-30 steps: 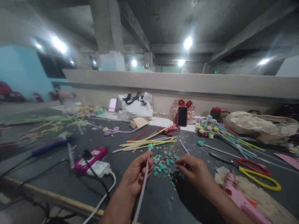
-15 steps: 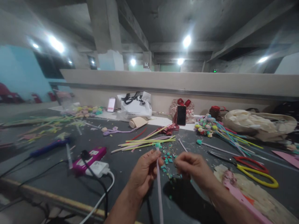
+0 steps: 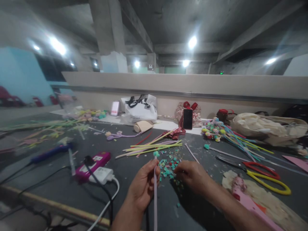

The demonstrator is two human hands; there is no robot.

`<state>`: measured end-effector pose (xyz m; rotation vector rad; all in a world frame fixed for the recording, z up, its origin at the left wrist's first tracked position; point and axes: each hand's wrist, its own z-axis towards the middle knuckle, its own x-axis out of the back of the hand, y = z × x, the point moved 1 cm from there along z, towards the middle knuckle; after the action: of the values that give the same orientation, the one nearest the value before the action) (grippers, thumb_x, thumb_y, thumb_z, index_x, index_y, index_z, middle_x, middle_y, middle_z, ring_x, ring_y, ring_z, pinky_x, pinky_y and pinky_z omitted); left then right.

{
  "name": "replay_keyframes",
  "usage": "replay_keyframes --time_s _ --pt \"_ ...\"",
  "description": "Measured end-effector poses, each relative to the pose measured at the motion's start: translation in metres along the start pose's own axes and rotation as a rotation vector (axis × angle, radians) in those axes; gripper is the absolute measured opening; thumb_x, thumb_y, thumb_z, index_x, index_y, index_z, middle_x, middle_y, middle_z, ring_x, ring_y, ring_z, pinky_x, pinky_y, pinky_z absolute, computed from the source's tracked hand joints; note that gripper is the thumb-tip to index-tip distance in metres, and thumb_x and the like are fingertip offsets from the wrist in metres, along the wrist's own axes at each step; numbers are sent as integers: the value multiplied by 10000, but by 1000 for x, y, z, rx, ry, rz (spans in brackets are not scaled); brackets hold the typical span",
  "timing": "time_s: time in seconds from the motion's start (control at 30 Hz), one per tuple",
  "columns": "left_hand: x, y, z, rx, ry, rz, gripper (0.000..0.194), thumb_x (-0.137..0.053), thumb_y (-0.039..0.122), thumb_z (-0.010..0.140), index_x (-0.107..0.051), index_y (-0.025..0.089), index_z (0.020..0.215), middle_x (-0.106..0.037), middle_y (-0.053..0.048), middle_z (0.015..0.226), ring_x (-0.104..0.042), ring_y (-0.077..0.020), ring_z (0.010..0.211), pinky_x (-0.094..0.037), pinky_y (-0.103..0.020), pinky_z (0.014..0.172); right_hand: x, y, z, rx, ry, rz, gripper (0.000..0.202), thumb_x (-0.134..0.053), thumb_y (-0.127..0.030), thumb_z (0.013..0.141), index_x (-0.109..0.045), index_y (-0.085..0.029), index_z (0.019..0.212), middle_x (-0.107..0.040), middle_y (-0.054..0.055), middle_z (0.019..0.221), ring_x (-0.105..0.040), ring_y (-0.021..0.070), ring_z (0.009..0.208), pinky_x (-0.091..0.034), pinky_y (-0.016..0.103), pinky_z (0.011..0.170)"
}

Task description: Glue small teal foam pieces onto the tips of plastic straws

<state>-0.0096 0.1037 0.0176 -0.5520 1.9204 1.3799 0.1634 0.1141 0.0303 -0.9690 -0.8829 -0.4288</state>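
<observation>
My left hand pinches a pale lilac stem near its top, where a small teal flower tip sticks up above the fingers. My right hand is low over the table at the right edge of a scatter of small teal and coloured pieces. Its fingers are bent together and pressed close; whether a piece is between them is too small to tell. Behind the hands lies a bundle of yellow and lilac stems.
Red-and-yellow scissors and a pink glue gun lie at the right. A magenta power strip with cables is at the left. Behind stand a white bag, a phone and a bunch of coloured flower stems.
My left hand has shifted slightly left with the stem. My right hand has moved left and onto the scattered pieces, of which more now show between the hands.
</observation>
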Motion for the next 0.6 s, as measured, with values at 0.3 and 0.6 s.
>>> replay_keyframes --time_s 0.3,0.6 --pt "-1 0 -2 -4 -38 -13 147 -598 270 683 -530 141 703 -498 77 462 -327 13 286 -216 -76 252 0 -30 12 4 -196 94 353 -559 -101 618 -588 -216 950 -620 -5 855 -562 119 652 -394 185 555" --pt "-5 -2 -3 -47 -22 14 160 -607 269 673 -548 123 643 -495 63 434 -359 1 308 -249 -89 282 -25 -47 2 41 -117 -9 196 -488 -284 764 -589 -165 645 -566 -13 554 -481 95 494 -286 180 438"
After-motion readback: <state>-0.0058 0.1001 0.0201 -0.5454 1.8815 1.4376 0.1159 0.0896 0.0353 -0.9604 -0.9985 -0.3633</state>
